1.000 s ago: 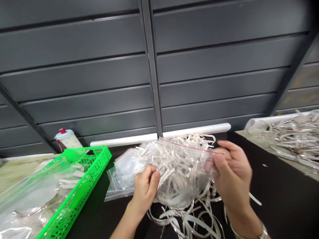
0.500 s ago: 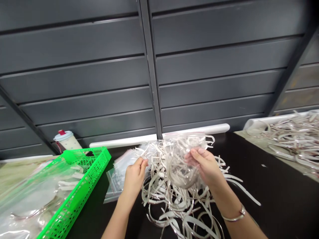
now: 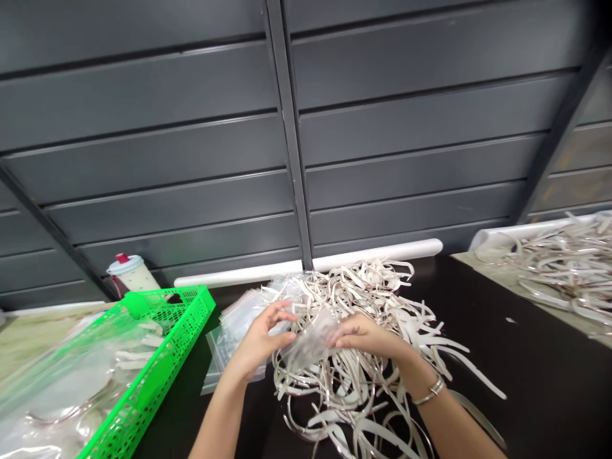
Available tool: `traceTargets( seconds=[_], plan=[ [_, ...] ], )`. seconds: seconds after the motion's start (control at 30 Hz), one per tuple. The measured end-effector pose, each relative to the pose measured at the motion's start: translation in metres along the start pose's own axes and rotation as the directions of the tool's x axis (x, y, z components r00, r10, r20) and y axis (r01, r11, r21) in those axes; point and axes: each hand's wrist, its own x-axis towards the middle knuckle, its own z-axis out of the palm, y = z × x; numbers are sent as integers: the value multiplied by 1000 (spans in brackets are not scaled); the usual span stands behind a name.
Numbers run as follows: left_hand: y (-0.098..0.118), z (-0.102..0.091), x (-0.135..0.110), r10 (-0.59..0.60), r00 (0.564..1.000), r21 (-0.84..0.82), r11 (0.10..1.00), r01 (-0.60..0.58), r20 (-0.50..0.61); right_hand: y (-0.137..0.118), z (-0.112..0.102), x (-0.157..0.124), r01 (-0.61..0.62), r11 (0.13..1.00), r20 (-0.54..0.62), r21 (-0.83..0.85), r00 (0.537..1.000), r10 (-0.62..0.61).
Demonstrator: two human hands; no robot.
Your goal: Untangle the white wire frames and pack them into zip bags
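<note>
A clear plastic bag lies crumpled between the hands, its long axis running roughly left to right across the view, just above a loose heap of off-white strips. The left hand is at the bag's left end, with its fingers curled closed over the film. The right hand is at the bag's right end, with its fingers extended and closed together on the film. A metal bangle encircles the right wrist.

The heap rests on a dark bench. Its strips curve and point in all directions, and one long strip extends toward the lower right. A stack of clear zip bags lies just beside the left hand. Further left, a perforated green plastic tray sits diagonally, holding a clear bag with strips inside. Behind it stands a white cup with a red-topped lid. A white tube runs along the foot of the grey panel wall. A second heap of strips lies at far right.
</note>
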Motion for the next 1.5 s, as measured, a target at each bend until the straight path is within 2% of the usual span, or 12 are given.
traceTargets(
  seconds=[0.1, 0.2, 0.43, 0.53, 0.7, 0.93, 1.0, 1.1, 1.17, 1.33, 1.4, 1.5],
  plan=[
    [3, -1, -3, -46, 994, 9, 999, 45, 102, 2, -8, -6, -45, 989, -7, -142, 999, 44],
    [-1, 3, -3, -57, 995, 5, 998, 57, 78, -3, -15, -12, -96, 951, -66, -294, 995, 80],
    [-10, 3, 1, -95, 974, 94, 993, 77, 208, -12, -18, -13, -169, 926, -133, -338, 982, 131],
    [-2, 2, -1, -57, 983, 20, 998, 54, 172, -13, -18, -13, -193, 926, -177, -325, 974, 141],
    [5, 14, -4, -56, 993, -323, 942, 87, 104, -11, -24, -17, -307, 933, -147, -186, 948, 283],
    [-6, 35, 3, -90, 991, -333, 941, 54, -96, -19, -39, -35, -357, 905, 69, -231, 922, 381],
    [-4, 40, 1, -87, 987, -315, 948, 41, -133, -23, -42, -36, -327, 908, 55, -262, 934, 352],
    [3, 47, -5, -71, 990, -263, 964, 37, -119, -28, -44, -35, -295, 910, -141, -291, 954, 264],
    [9, 50, -9, -57, 994, -209, 977, 37, -92, -32, -44, -35, -279, 915, -273, -291, 941, 200],
    [17, 51, -14, -72, 997, -121, 990, 67, -38, -44, -39, -39, -246, 920, -463, -304, 882, 83],
    [18, 52, -15, -75, 997, -80, 994, 73, -23, -49, -34, -38, -242, 911, -461, -334, 885, 66],
    [18, 53, -16, -47, 999, -13, 999, 47, -20, -54, -24, -34, -239, 849, -322, -471, 943, 87]
  ],
)
